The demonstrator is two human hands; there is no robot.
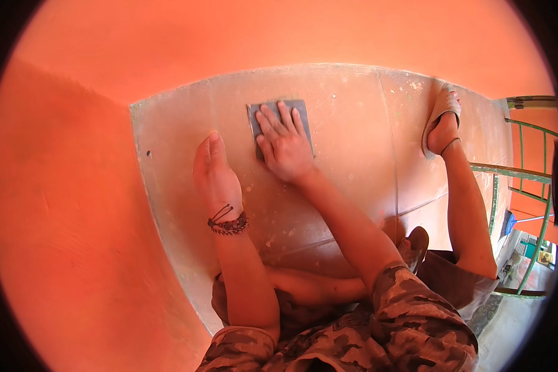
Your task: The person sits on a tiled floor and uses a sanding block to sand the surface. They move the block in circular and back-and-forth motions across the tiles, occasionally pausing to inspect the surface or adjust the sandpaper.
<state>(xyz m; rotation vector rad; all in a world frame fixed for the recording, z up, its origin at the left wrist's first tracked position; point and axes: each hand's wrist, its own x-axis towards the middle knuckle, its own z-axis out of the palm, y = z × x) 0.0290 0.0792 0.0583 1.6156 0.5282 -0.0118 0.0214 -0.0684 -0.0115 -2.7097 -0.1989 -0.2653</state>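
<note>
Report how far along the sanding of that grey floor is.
Done: hard to tell; the grey floor looks dull and speckled all over. In hand: the right hand presses a grey sanding sheet flat near the orange wall; the left hand braces on edge beside it. Left: cannot tell from this view.

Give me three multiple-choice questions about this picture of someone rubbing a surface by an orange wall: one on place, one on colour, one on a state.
1. Where does the grey sanding sheet lie?
A. flat on the pale surface, under the right hand
B. pinned under the sandalled foot
C. on the green railing

2. What colour are the walls around the surface?
A. blue
B. orange
C. white

3. How is the left hand placed?
A. fist shut on a brush
B. lifted off the surface
C. resting on the surface, holding nothing

Answers:
1 A, the fingers spread flat over the sheet.
2 B, orange fills the wall beside and above.
3 C, it lies beside the sheet, braceleted wrist behind it.
</note>
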